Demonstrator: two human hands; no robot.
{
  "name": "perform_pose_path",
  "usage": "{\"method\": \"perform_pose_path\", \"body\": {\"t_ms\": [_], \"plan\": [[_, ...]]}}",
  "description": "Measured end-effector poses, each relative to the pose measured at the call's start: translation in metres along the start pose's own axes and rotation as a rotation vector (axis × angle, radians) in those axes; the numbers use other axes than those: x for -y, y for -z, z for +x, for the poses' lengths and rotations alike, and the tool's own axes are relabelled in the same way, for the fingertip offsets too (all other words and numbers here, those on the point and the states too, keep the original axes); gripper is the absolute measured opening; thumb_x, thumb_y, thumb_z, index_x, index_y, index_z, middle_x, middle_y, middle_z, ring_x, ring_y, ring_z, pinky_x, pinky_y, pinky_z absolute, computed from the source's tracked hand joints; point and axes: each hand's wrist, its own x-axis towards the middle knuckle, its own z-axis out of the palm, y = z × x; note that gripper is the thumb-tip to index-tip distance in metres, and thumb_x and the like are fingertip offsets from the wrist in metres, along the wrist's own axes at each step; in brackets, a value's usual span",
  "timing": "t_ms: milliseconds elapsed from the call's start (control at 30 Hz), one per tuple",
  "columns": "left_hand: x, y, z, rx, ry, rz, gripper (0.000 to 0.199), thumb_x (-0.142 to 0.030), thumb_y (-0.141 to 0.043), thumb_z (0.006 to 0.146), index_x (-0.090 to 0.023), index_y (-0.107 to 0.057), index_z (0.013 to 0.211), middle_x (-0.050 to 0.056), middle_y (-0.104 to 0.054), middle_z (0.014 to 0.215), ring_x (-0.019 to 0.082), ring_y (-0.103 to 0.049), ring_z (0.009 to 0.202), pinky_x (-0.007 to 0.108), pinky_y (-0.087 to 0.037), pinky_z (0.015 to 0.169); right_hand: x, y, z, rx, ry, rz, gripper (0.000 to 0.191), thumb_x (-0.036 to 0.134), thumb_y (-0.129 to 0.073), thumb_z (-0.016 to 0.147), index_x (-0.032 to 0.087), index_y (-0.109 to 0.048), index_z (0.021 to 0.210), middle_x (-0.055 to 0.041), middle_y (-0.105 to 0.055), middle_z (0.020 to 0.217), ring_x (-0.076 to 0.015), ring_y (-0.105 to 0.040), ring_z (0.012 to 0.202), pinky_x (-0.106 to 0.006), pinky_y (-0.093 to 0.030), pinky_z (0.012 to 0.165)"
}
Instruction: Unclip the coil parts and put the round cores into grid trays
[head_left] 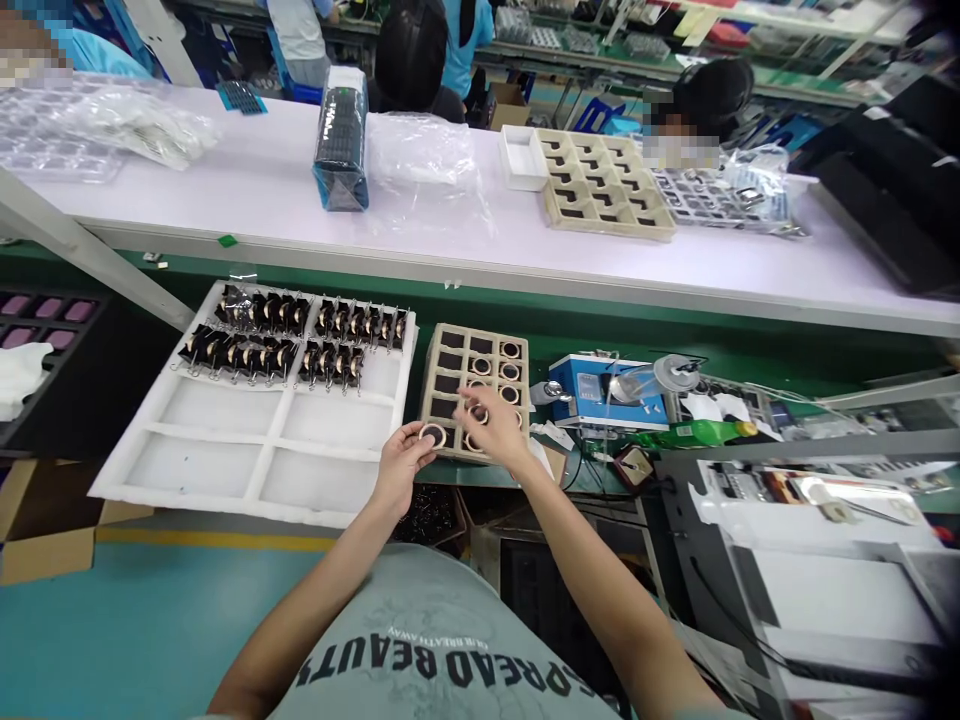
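My left hand (405,462) pinches a round ring (433,434) with a pale rim and dark centre, at the lower left corner of a beige compartment tray (430,372). Over the tray's lower middle is my right hand (491,425), its fingers bent above the compartments; whether they grip anything is too small to tell. Similar rings lie in the tray's right and middle columns, while dark pads show in the left column. To the left, a white foam tray (264,462) bears rows of black clips (274,312) clamped around pale rings in its upper compartments.
Right of the beige tray stands a blue device (585,408), with a green bottle (694,432) beside it. A raised white shelf (285,215) crosses ahead, carrying a wrapped stack (341,140) and another beige tray (607,232). Several people are beyond it. An open carton (49,550) sits lower left.
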Motion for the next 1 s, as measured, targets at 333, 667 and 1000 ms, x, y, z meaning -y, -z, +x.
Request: {"method": "perform_pose_path", "body": {"t_ms": [333, 667, 1000], "plan": [[-0.012, -0.018, 0.005, 0.059, -0.030, 0.158, 0.021, -0.033, -0.070, 0.087, -0.016, -0.074, 0.098, 0.011, -0.073, 0.105, 0.022, -0.064, 0.105, 0.026, -0.046, 0.082, -0.002, 0.008, -0.005, 0.066, 0.118, -0.173, 0.030, 0.030, -0.053, 0.094, 0.027, -0.075, 0.114, -0.0083, -0.071, 0.119, -0.0281, -0.064, 0.113, -0.048, -0.048, 0.105], [-0.042, 0.044, 0.031, -0.045, -0.597, 0.909, 0.029, -0.018, -0.076, 0.076, -0.021, -0.069, 0.104, 0.014, -0.064, 0.122, 0.035, -0.049, 0.127, 0.043, -0.036, 0.109, -0.094, 0.024, 0.136, -0.187, -0.153, -0.376, 0.031, 0.020, -0.052, 0.086, 0.013, -0.075, 0.106, -0.0136, -0.074, 0.107, -0.0250, -0.069, 0.092, -0.038, -0.053, 0.089], [-0.087, 0.079, 0.066, -0.352, -0.799, 1.590, 0.036, -0.030, -0.053, 0.091, -0.016, -0.061, 0.123, 0.020, -0.057, 0.133, 0.039, -0.048, 0.124, 0.050, -0.040, 0.097, -0.097, 0.012, 0.118, -0.076, -0.039, -0.497, 0.027, 0.022, -0.055, 0.087, 0.017, -0.079, 0.098, -0.0125, -0.074, 0.113, -0.0296, -0.066, 0.106, -0.041, -0.048, 0.098]]}}
